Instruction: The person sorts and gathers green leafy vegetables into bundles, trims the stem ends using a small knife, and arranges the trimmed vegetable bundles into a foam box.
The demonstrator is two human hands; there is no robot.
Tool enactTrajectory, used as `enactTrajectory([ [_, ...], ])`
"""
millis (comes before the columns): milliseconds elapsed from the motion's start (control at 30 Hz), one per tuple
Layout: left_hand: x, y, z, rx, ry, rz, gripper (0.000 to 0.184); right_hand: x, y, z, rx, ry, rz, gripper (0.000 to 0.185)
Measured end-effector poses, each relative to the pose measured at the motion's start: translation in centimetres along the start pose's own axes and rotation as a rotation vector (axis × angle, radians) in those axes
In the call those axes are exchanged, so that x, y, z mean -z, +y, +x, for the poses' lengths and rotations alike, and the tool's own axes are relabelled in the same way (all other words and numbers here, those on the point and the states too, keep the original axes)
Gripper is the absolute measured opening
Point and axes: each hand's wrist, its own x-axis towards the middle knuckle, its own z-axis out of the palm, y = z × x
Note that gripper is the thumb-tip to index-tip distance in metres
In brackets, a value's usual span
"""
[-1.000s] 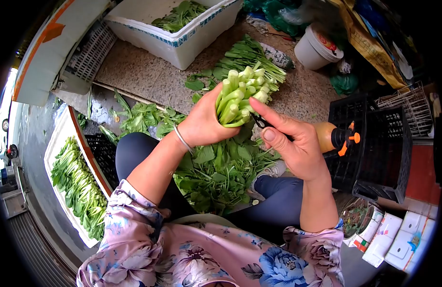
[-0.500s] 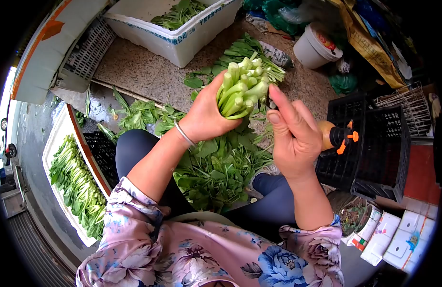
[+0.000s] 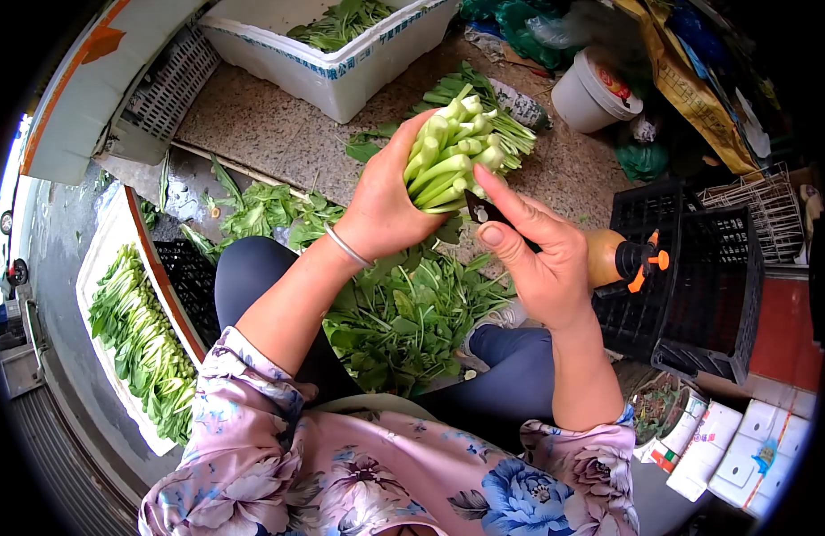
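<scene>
White box: packed greens reached its near corner.
Left hand: grasped a bunch of greens.
Bunch: leaned pale-end up over the stone slab's near edge.
Right hand: gripped a dark blade by the bunch.

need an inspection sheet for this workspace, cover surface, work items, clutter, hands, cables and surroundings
Surface: speckled stone slab, with greens lying on part of it
Work items: bunch of leafy greens, pale stalk ends up; small dark blade close to the stalks, contact unclear
Clutter: pile of loose leaves between the person's legs
Left hand: fingers wrapped around the bunch
Right hand: gripping the blade
Cables: nothing seen
Surroundings: white foam box beyond the hands, greens inside; white bucket; black plastic crates and orange-trigger bottle to the right
</scene>
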Motion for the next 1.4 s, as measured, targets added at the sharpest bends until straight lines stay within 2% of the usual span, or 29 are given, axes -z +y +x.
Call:
enactTrajectory([
  [133,-0.1,0.0,-0.1,-0.005,-0.025,0.000,0.069,0.7,0.3,-0.2,-0.091,-0.052,0.049,0.033],
  [200,0.0,0.4,-0.1,0.020,-0.035,0.045,0.068,0.5,0.5,-0.1,0.033,0.134,-0.039,0.032],
  [267,-0.3,0.5,0.0,0.025,0.005,0.049,0.068,0.7,0.1,-0.3,0.011,0.154,-0.107,0.031],
  [367,-0.5,0.1,0.1,0.004,0.076,0.072,0.068,-0.5,0.0,-0.4,0.042,0.105,-0.065,0.045],
  [467,-1.1,-0.4,0.1,-0.054,0.151,0.048,0.068,-0.8,0.3,-0.6,0.020,0.031,-0.135,0.051],
  [667,-1.7,-0.4,0.3,-0.064,0.305,0.252,0.069,-2.0,0.8,-0.1,-0.001,0.146,-0.019,0.047],
  [733,-1.8,-0.5,0.3,-0.066,0.318,0.252,0.068,-1.9,1.0,0.1,0.011,0.169,0.003,0.045],
  [800,-2.0,-0.4,0.3,-0.067,0.330,0.252,0.068,-1.6,1.2,0.2,-0.072,0.163,0.057,0.039],
  [933,-2.4,-0.7,0.3,-0.054,0.300,0.168,0.068,-1.1,1.4,0.2,-0.027,0.175,0.056,0.034],
  [1033,-2.4,-0.3,0.3,-0.009,0.231,0.094,0.068,-0.1,1.2,0.0,-0.040,0.145,-0.082,0.033],
  [1067,-2.4,-0.1,0.2,0.021,0.193,0.074,0.068,0.4,1.3,-0.1,-0.028,0.156,-0.225,0.032],
  [1100,-2.4,-0.2,0.3,-0.017,0.175,0.104,0.067,0.7,1.4,-0.2,-0.016,0.167,-0.368,0.032],
  [1133,-2.4,-0.1,0.2,-0.016,0.176,0.103,0.067,1.0,1.4,-0.1,-0.016,0.165,-0.368,0.032],
  [1200,-2.4,0.2,0.1,0.006,0.162,0.065,0.067,1.6,0.9,0.3,-0.048,0.316,-0.087,0.031],
  [1233,-2.4,0.1,0.1,-0.046,0.187,0.090,0.067,1.8,0.3,-0.1,-0.215,0.225,-0.028,0.034],
  [1267,-2.4,0.1,0.1,-0.048,0.187,0.090,0.067,1.2,0.4,0.0,-0.214,0.226,-0.029,0.034],
  [1333,-2.3,0.0,0.0,-0.117,0.193,0.233,0.066,-0.6,0.7,-0.1,-0.110,0.191,0.224,0.038],
  [1367,-2.4,0.1,0.1,-0.160,0.219,0.252,0.067,-0.3,0.6,-0.2,-0.123,0.102,0.227,0.042],
  [1400,-2.4,-0.1,0.0,-0.160,0.216,0.251,0.067,-0.4,0.7,-0.2,-0.125,0.105,0.227,0.042],
])
